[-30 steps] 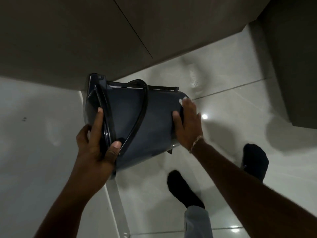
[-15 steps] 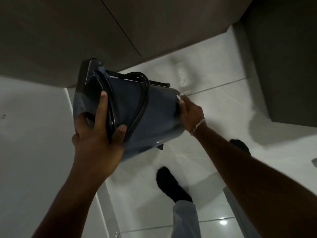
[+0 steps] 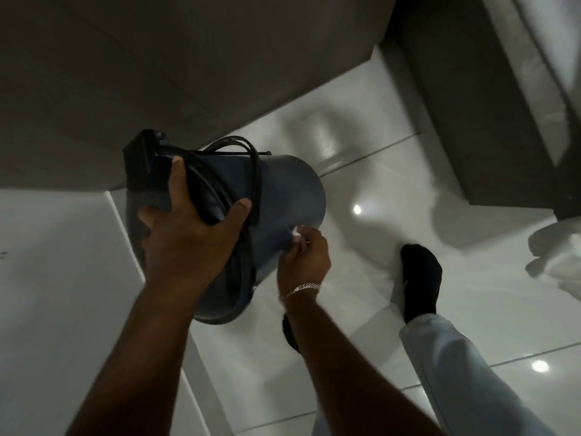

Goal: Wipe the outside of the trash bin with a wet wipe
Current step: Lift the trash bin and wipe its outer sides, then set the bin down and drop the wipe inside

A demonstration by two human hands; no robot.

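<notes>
Right hand (image 3: 303, 258) with wipe (image 3: 297, 231) lower on bin (image 3: 283, 196)

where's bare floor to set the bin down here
Open tile lies beyond the trash bin, between the cabinet and the dark unit at right. More lies left of the left hand. It is crowded below the right hand, where both socked feet stand.

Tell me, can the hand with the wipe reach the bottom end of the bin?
Probably yes. The left hand holds the trash bin tipped off the floor by its rim, so the bottom end points out into free space. The right hand already presses the wet wipe on the wall near it.
</notes>
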